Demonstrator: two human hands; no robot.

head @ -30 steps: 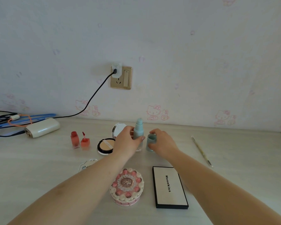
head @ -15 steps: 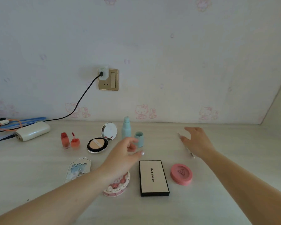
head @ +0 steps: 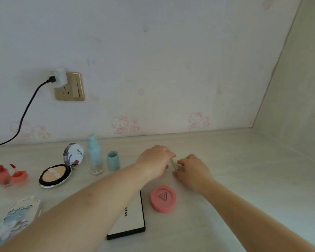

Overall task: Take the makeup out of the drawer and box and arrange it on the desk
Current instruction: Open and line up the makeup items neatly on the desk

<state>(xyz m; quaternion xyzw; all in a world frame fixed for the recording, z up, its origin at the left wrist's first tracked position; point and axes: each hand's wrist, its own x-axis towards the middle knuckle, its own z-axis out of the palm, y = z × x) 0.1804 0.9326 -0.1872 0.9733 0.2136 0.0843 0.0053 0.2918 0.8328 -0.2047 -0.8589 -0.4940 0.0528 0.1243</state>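
Desk (head: pixel 244 179): pale wood grain, makeup spread along the wall
Left hand (head: pixel 155 159): fingers curled down onto one end of the pencil (head: pixel 174 163)
Right hand (head: pixel 192 169): pinching the other end (fingertips mostly hidden)
Pencil: thin, pale, between both hands, just behind the pink compact (head: pixel 163 198)

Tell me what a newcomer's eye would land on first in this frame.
Both hands meet mid-desk: the left hand and right hand close on a thin pale stick between them. Just in front lies a round pink compact; to the left an open powder compact with raised mirror.
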